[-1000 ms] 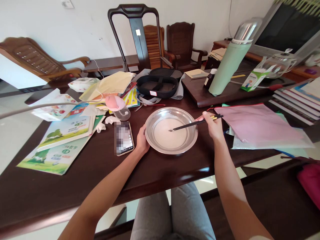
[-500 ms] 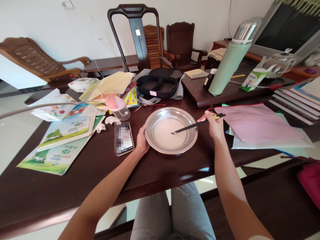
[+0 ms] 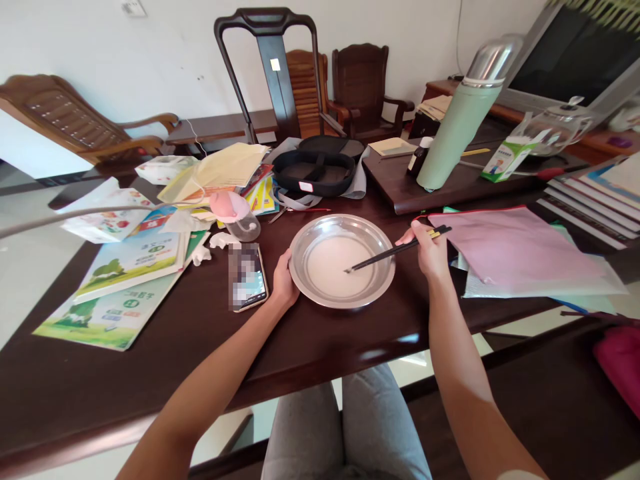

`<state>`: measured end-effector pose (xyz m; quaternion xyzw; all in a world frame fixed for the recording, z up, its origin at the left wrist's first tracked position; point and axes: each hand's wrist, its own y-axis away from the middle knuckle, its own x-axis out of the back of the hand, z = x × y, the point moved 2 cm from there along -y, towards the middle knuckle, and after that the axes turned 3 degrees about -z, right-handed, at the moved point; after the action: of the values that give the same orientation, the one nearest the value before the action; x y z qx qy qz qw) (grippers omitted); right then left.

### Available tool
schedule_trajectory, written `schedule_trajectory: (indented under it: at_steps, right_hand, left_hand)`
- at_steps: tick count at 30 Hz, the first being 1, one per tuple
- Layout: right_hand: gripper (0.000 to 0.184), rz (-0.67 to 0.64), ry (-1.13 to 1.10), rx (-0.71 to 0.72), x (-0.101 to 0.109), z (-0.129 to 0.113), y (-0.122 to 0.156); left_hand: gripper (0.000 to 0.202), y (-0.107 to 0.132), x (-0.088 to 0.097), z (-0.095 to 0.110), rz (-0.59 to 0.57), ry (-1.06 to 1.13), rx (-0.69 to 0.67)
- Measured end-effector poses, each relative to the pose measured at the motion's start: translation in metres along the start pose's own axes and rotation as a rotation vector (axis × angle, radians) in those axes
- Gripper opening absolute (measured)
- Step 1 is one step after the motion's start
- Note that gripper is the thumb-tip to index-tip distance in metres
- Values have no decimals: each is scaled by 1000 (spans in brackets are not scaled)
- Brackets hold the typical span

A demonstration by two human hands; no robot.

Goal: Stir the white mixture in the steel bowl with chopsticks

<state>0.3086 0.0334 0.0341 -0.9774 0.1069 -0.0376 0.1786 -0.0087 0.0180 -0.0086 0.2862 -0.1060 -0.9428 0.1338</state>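
A round metal basin (image 3: 345, 300) sits on the dark wooden table with a milky white liquid (image 3: 330, 270) in its bottom. My left hand (image 3: 285, 280) grips the basin's left rim, its fingers partly hidden by the wall. In my right hand (image 3: 430, 250) is a pair of black chopsticks (image 3: 385, 255), held near their gold-banded ends. Their tips dip into the white liquid, near the middle of the basin. A phone (image 3: 251, 277) lies just left of my left hand, its screen partly blurred out.
Workbooks (image 3: 120, 287) and crumpled tissue (image 3: 203, 253) lie to the left, near a pink-topped clear container (image 3: 235, 213). Behind the basin is an open black case (image 3: 315, 172). A pink zip pouch (image 3: 520, 243), a green thermos (image 3: 460, 127) and stacked books (image 3: 590, 207) are on the right.
The chopstick tips have shifted slightly right and toward me in the liquid. My left hand stays on the basin's rim.
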Motion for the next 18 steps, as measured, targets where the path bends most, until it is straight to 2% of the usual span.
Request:
schedule_trajectory:
  at_steps: [3, 5, 7, 12, 14, 18]
  right_hand:
    - [62, -180, 8, -19, -7, -3, 4]
    - [61, -256, 19, 4, -11, -6, 6]
    - [60, -232, 29, 26, -11, -8, 5]
    - [61, -4, -4, 28, 1, -3, 0]
    - [62, -46, -23, 19, 0, -2, 1]
    - [59, -246, -2, 20, -11, -8, 7]
  left_hand:
    - [37, -1, 1, 0, 3, 8, -4]
    - [34, -1, 1, 0, 8, 11, -10]
    - [32, -1, 2, 0, 9, 14, -9]
    - [34, -1, 1, 0, -4, 21, 5]
    - [34, -1, 1, 0, -3, 19, 5]
    - [33, -1, 2, -1, 4, 20, -1]
